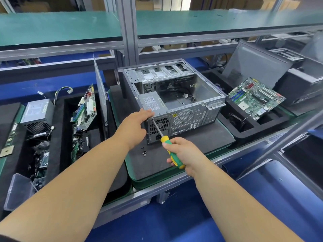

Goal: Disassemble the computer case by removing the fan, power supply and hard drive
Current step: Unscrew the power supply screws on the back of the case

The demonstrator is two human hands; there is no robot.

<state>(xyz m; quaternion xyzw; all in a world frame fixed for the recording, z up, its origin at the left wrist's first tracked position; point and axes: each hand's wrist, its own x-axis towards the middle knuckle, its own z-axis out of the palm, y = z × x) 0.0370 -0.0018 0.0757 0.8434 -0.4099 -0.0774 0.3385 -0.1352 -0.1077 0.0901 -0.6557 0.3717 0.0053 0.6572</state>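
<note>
An open grey computer case (206, 91) lies on its side on a dark foam mat (157, 163). The power supply (153, 103) sits inside at the case's near left corner, label facing up. My left hand (136, 122) rests on that corner, fingers laid over the top edge by the power supply. My right hand (181, 152) grips a green and yellow screwdriver (170, 148); its tip meets the rear panel at the upper left of the power supply grille. A few loose black screws (143, 151) lie on the mat in front of the case.
A removed power supply (37, 114) and circuit boards (83, 109) fill the black tray on the left. A motherboard (255, 97) lies in a foam tray on the right, with a case side panel (251, 65) behind it. A clear plastic box (16, 191) sits near left.
</note>
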